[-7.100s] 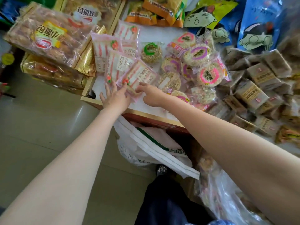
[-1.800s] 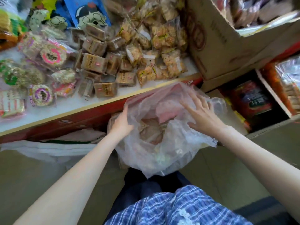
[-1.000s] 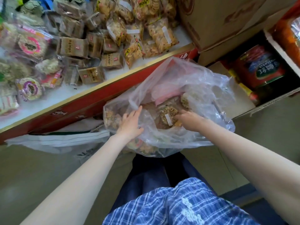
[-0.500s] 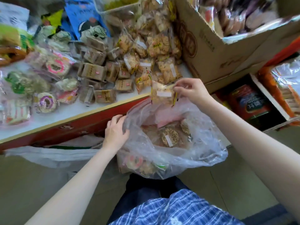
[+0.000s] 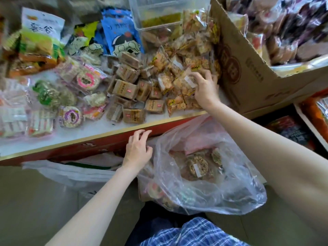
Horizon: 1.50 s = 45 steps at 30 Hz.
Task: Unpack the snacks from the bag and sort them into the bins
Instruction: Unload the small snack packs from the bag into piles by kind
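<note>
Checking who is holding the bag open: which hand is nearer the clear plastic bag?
Left. The left hand is at the clear plastic bag rim; the right hand is up on the shelf among snack packets.
</note>
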### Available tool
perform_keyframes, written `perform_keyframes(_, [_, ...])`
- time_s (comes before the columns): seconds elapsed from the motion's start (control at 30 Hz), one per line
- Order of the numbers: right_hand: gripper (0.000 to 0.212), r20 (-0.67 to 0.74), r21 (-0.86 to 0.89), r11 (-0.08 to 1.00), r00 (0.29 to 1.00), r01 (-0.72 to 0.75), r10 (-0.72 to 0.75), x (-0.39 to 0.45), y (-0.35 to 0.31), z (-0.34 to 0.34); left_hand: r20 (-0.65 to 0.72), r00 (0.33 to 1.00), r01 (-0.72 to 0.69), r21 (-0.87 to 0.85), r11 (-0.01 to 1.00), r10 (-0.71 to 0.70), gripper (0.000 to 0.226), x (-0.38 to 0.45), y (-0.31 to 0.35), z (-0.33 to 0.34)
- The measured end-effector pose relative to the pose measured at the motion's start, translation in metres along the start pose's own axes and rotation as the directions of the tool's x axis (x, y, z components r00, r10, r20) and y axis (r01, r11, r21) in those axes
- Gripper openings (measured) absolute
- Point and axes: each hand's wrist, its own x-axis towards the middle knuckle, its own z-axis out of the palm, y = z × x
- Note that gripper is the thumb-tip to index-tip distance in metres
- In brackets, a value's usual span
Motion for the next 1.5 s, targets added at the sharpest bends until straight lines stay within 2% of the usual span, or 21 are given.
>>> perform_keyframes(0.03, [0.055, 0.099, -0.117, 0.987, 0.99, 0.109, -0.098, -0.003, 0.001, 0.003, 0.02, 1.0, -0.013, 0.019, 1.0, 0.013, 0.054, 0.0, -0.002, 0.001])
perform_keyframes(0.1, [0.054, 0.321, -0.231, 0.947, 0.936, 0.223, -0.142, -0.004, 0.007, 0.006, 0.056, 0.998, -0.03, 0.057, 0.998, 0.027, 0.055, 0.0, -0.004, 0.004])
perform_keyframes(0.17, [0.056, 0.384, -0.224, 0.947, 0.914, 0.231, -0.132, -0.001, 0.014, 0.004, 0.067, 0.997, -0.039, 0.064, 0.997, 0.035, 0.055, 0.0, -0.005, 0.005])
perform_keyframes(0.2, [0.056, 0.356, -0.188, 0.954, 0.921, 0.234, -0.155, -0.003, 0.016, 0.001, 0.069, 0.997, -0.049, 0.065, 0.997, 0.044, 0.055, 0.001, -0.005, 0.006])
perform_keyframes(0.27, [0.044, 0.177, -0.078, 0.97, 0.961, 0.23, -0.214, -0.022, 0.021, -0.008, 0.091, 0.994, -0.063, 0.056, 0.996, 0.058, 0.054, 0.001, -0.006, 0.008])
perform_keyframes(0.33, [0.031, 0.034, 0.056, 0.982, 0.982, 0.183, -0.185, -0.06, 0.032, -0.015, 0.156, 0.986, -0.071, 0.047, 0.996, 0.062, 0.055, 0.0, -0.006, 0.014])
perform_keyframes(0.37, [0.028, 0.043, 0.115, 0.983, 0.988, 0.144, -0.15, -0.085, 0.039, -0.015, 0.205, 0.976, -0.083, 0.069, 0.994, 0.067, 0.056, -0.001, -0.004, 0.018])
perform_keyframes(0.4, [0.026, 0.113, 0.154, 0.984, 0.987, 0.092, -0.11, -0.108, 0.049, -0.01, 0.259, 0.963, -0.099, 0.109, 0.989, 0.068, 0.056, -0.002, -0.002, 0.022])
perform_keyframes(0.43, [0.025, 0.239, 0.149, 0.988, 0.968, 0.037, -0.072, -0.129, 0.059, 0.0, 0.314, 0.947, -0.115, 0.151, 0.982, 0.062, 0.057, -0.003, 0.001, 0.027])
perform_keyframes(0.47, [0.026, 0.399, 0.088, 0.996, 0.916, 0.003, -0.038, -0.146, 0.071, 0.015, 0.363, 0.93, -0.128, 0.184, 0.975, 0.054, 0.057, -0.004, 0.004, 0.031])
perform_keyframes(0.53, [0.041, 0.647, -0.074, 0.997, 0.762, 0.019, 0.033, -0.168, 0.094, 0.049, 0.424, 0.905, -0.145, 0.227, 0.963, 0.037, 0.059, -0.006, 0.01, 0.036])
perform_keyframes(0.57, [0.052, 0.699, -0.125, 0.992, 0.712, 0.027, 0.068, -0.173, 0.102, 0.065, 0.429, 0.903, -0.149, 0.235, 0.96, 0.035, 0.06, -0.007, 0.011, 0.037])
perform_keyframes(0.7, [0.082, 0.747, -0.285, 0.955, 0.644, 0.084, 0.167, -0.176, 0.111, 0.103, 0.424, 0.906, -0.11, 0.206, 0.972, 0.013, 0.061, -0.012, -0.003, 0.035])
perform_keyframes(0.77, [0.087, 0.726, -0.357, 0.927, 0.659, 0.115, 0.198, -0.178, 0.108, 0.113, 0.436, 0.9, -0.09, 0.227, 0.97, -0.019, 0.06, -0.014, -0.013, 0.032])
perform_keyframes(0.87, [0.072, 0.707, -0.397, 0.901, 0.684, 0.175, 0.179, -0.18, 0.102, 0.116, 0.462, 0.885, -0.078, 0.264, 0.961, -0.055, 0.061, -0.013, -0.025, 0.028])
perform_keyframes(0.97, [0.05, 0.688, -0.279, 0.956, 0.713, 0.089, 0.135, -0.179, 0.099, 0.098, 0.466, 0.883, -0.048, 0.215, 0.975, -0.059, 0.06, -0.007, -0.031, 0.03])
perform_keyframes(1.07, [0.05, 0.587, -0.066, 0.998, 0.808, -0.012, 0.049, -0.165, 0.081, 0.057, 0.403, 0.915, -0.024, 0.091, 0.996, -0.015, 0.055, -0.002, -0.035, 0.03])
perform_keyframes(1.17, [0.043, 0.479, 0.084, 0.996, 0.876, 0.029, -0.066, -0.139, 0.035, 0.02, 0.327, 0.945, -0.006, -0.063, 0.998, 0.026, 0.049, -0.003, -0.044, 0.018])
perform_keyframes(1.27, [0.048, 0.391, 0.134, 0.988, 0.912, 0.075, -0.122, -0.106, -0.026, 0.014, 0.196, 0.98, 0.065, -0.122, 0.99, -0.04, 0.045, -0.005, -0.07, -0.011])
perform_keyframes(1.37, [0.056, 0.363, 0.209, 0.971, 0.913, 0.118, -0.188, -0.082, -0.088, 0.039, 0.046, 0.987, 0.162, -0.144, 0.976, -0.157, 0.043, -0.011, -0.11, -0.042])
perform_keyframes(1.5, [0.054, 0.433, 0.265, 0.959, 0.876, 0.102, -0.213, -0.065, -0.173, 0.093, -0.052, 0.964, 0.25, -0.158, 0.955, -0.261, 0.042, -0.02, -0.16, -0.073])
